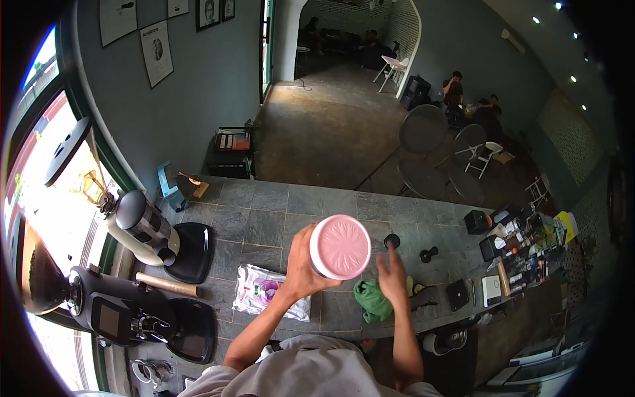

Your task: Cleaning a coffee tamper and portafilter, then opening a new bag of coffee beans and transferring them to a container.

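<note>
A round tub with a pink lid is held up over the stone-tiled counter in my left hand, its fingers wrapped around the side. To the right of the tub, my right hand is raised with fingers apart and nothing in it. A green cloth lies crumpled beneath and beside that hand. Below my left forearm rests a white and purple printed plastic packet. Near my right fingertips stands a small dark round object, with a black coffee tamper farther right.
Two coffee grinders line the left side, with a cardboard tube between them. A black scale-like device, a white device and many bottles occupy the right. People sit beyond the counter near round tables.
</note>
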`<action>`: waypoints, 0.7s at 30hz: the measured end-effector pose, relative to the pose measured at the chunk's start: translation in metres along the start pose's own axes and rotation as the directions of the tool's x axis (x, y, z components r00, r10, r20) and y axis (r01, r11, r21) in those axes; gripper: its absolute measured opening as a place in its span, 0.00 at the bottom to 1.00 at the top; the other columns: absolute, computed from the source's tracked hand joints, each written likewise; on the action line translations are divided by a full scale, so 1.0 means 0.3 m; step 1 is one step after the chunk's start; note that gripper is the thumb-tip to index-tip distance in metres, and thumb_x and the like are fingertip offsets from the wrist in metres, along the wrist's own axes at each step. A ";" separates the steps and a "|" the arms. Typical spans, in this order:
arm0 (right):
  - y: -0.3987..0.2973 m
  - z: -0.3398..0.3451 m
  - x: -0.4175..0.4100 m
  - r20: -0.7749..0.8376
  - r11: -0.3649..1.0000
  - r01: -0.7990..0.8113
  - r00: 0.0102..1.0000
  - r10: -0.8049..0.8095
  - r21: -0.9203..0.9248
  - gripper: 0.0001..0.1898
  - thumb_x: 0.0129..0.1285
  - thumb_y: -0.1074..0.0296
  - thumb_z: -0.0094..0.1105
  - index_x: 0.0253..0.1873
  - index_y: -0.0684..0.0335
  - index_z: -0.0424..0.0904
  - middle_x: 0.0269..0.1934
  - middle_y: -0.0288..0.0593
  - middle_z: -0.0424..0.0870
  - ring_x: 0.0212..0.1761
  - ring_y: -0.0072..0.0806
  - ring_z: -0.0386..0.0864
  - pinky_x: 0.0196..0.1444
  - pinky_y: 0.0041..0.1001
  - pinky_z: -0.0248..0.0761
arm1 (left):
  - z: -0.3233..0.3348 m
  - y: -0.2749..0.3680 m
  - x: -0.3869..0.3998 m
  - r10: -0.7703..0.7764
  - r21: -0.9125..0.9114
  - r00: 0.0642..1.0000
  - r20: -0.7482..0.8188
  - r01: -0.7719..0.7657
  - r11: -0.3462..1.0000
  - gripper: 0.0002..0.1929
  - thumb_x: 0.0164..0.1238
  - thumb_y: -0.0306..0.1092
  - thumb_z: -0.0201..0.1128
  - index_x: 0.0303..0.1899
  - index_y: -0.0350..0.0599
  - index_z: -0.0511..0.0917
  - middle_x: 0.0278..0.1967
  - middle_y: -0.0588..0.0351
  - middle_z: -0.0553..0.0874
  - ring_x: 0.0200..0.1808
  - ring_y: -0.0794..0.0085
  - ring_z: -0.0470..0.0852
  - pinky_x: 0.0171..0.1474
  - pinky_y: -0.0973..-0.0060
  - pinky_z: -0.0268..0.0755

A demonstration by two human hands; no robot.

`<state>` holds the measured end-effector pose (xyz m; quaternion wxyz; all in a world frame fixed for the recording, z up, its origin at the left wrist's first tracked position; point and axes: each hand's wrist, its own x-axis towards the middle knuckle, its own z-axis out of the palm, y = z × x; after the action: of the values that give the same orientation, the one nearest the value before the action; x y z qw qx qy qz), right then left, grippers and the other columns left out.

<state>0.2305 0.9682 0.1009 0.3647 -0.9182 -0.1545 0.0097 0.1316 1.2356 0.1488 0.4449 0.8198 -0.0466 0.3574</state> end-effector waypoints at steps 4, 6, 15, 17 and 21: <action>-0.508 -0.169 -0.047 -0.087 0.905 0.423 0.904 -0.418 0.049 0.48 0.67 0.40 0.71 0.83 0.61 0.63 0.78 0.66 0.64 0.77 0.62 0.67 0.73 0.54 0.69 | 0.099 0.031 -0.031 0.026 0.093 0.997 0.073 -0.033 0.995 0.61 0.33 0.46 0.89 0.76 0.35 0.67 0.71 0.36 0.75 0.71 0.38 0.75 0.74 0.47 0.67; -0.552 -0.117 -0.038 -0.026 0.867 0.444 0.887 -0.461 -0.226 0.48 0.60 0.40 0.76 0.81 0.57 0.68 0.71 0.61 0.68 0.68 0.59 0.71 0.61 0.60 0.73 | 0.140 0.042 -0.031 0.016 0.096 0.997 0.078 -0.024 0.995 0.57 0.38 0.45 0.87 0.74 0.33 0.68 0.68 0.34 0.78 0.68 0.37 0.77 0.72 0.46 0.69; -0.590 -0.255 0.007 0.433 0.616 0.744 0.481 -0.762 0.258 0.45 0.53 0.54 0.81 0.77 0.60 0.77 0.74 0.61 0.71 0.73 0.59 0.73 0.75 0.51 0.66 | -0.030 -0.109 -0.069 0.101 -0.560 0.589 0.802 0.682 0.471 0.57 0.41 0.49 0.91 0.76 0.39 0.72 0.69 0.47 0.82 0.72 0.56 0.78 0.77 0.56 0.68; -0.635 -0.276 0.023 0.469 0.543 0.579 0.291 -0.834 0.608 0.46 0.52 0.56 0.82 0.78 0.61 0.76 0.76 0.64 0.69 0.76 0.61 0.72 0.75 0.50 0.67 | -0.012 -0.136 -0.094 0.109 -0.574 0.587 0.802 0.707 0.413 0.58 0.40 0.49 0.91 0.77 0.39 0.71 0.69 0.47 0.82 0.73 0.56 0.78 0.78 0.56 0.67; -0.584 -0.246 0.096 0.224 0.371 0.387 0.375 -0.900 0.844 0.47 0.59 0.47 0.76 0.81 0.59 0.71 0.80 0.60 0.67 0.79 0.54 0.71 0.79 0.48 0.66 | 0.038 -0.162 -0.113 0.220 -0.574 0.536 0.815 0.796 0.191 0.61 0.40 0.48 0.92 0.79 0.39 0.68 0.71 0.47 0.80 0.74 0.57 0.76 0.78 0.56 0.66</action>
<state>0.2191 1.0476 0.2756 0.5515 -0.4851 -0.6373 0.2332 0.1319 1.2479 0.0899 0.8343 0.4252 -0.2490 -0.2473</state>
